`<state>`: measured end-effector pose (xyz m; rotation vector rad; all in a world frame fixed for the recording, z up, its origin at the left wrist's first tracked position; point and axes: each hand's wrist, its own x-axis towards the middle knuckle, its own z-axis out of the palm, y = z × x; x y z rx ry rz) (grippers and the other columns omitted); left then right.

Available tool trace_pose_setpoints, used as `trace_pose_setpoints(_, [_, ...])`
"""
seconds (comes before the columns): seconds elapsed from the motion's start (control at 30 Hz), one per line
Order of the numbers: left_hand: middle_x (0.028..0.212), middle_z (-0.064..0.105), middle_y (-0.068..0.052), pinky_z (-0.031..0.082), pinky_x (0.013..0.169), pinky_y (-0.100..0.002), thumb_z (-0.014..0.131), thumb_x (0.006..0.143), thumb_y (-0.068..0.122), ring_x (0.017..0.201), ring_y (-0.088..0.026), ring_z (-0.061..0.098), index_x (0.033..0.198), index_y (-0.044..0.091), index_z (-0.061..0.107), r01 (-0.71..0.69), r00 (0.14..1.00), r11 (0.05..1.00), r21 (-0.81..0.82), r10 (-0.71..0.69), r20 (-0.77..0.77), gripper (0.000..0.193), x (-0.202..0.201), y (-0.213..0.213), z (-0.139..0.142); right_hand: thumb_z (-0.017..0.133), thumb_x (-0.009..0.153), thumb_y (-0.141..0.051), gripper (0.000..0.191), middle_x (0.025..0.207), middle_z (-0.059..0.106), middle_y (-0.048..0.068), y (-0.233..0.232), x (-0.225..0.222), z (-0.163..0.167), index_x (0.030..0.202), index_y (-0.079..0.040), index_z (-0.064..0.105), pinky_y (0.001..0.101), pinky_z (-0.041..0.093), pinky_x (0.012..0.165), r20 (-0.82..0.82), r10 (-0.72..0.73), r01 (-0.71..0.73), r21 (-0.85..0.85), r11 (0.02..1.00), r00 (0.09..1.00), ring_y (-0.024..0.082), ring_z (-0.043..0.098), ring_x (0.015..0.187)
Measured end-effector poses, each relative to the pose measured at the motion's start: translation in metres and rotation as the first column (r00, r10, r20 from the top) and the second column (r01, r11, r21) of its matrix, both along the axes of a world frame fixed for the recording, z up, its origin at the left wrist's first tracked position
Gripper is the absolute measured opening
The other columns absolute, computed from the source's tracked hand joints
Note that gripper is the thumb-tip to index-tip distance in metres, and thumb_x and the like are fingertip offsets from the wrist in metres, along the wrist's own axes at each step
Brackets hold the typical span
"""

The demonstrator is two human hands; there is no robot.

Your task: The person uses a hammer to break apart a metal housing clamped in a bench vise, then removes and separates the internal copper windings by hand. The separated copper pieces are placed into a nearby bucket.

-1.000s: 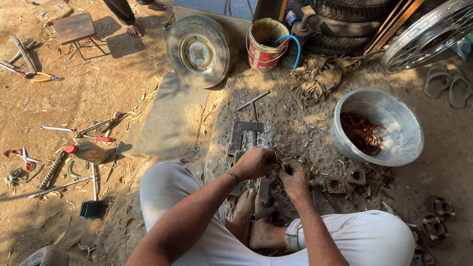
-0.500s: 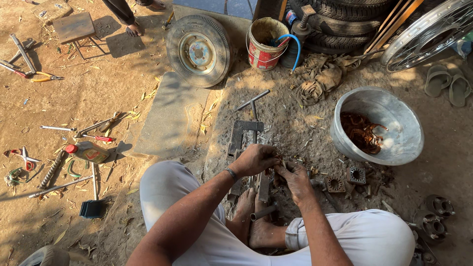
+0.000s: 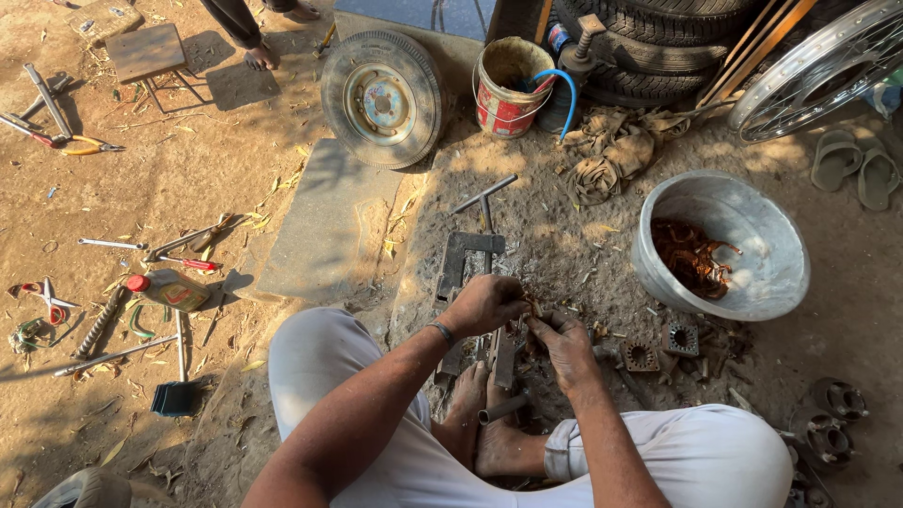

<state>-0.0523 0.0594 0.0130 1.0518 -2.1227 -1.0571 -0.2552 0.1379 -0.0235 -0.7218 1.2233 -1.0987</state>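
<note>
- Little has shifted since the earlier frames: the left hand (image 3: 484, 303) stays curled over a small dark metal part (image 3: 533, 310), and the right hand (image 3: 564, 341) still pinches it from the other side, above the metal vise frame (image 3: 467, 263) on the dirt.
- Greasy fingers could let the part slip onto the bare feet (image 3: 489, 428) below.
- Knuckles hide the part's shape; the grip contact is unclear.
- Rusty pieces fill the steel basin (image 3: 781, 287) nearby.
</note>
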Motion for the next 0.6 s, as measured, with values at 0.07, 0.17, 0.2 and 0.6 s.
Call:
trace_pose_setpoints(0.07, [0.08,0.076,-0.01,0.061,0.067,-0.04,0.074,0.093,0.029,0.07,-0.023,0.075,0.093,0.005,0.073,0.001,1.0,1.0,0.0,-0.001,-0.016,0.024,-0.0003,-0.0005,-0.0004,0.079,0.089,-0.014,0.011,0.08,0.072,0.002,-0.0006,-0.0024,-0.004,0.093,-0.005,0.075,0.0279,0.055,0.062,0.015,0.007,-0.007,-0.019,1.0,1.0,0.012,0.066,0.07])
trace_pose_setpoints(0.17, [0.08,0.076,-0.01,0.061,0.067,-0.04,0.074,0.093,0.029,0.071,-0.023,0.075,0.094,0.004,0.073,0.007,0.999,1.0,0.004,-0.007,-0.034,0.025,-0.0002,0.0002,0.0002,0.08,0.087,-0.014,0.011,0.08,0.072,0.001,-0.0019,-0.0028,-0.008,0.091,-0.006,0.074,0.0271,0.054,0.063,-0.013,-0.001,0.0,-0.044,0.999,1.0,0.011,0.065,0.071])
trace_pose_setpoints(0.2, [0.079,0.076,-0.011,0.061,0.067,-0.04,0.074,0.093,0.03,0.07,-0.023,0.075,0.093,0.004,0.073,0.006,1.0,1.0,0.004,-0.006,-0.013,0.026,-0.0007,0.0,0.0007,0.081,0.087,-0.014,0.011,0.078,0.071,0.001,-0.0021,-0.0035,-0.0085,0.09,-0.006,0.074,0.028,0.054,0.061,-0.025,0.008,-0.009,-0.045,0.999,1.0,0.012,0.065,0.069])
trace_pose_setpoints(0.6, [0.078,0.076,-0.01,0.061,0.067,-0.039,0.074,0.093,0.031,0.069,-0.022,0.076,0.09,0.005,0.072,-0.003,1.0,0.999,0.035,0.003,-0.007,0.027,0.0009,0.0025,0.0065,0.08,0.086,-0.013,0.012,0.072,0.069,0.004,-0.002,-0.0049,-0.0088,0.085,-0.005,0.071,0.0301,0.053,0.056,0.006,0.024,-0.024,-0.011,1.0,1.0,0.014,0.064,0.061])
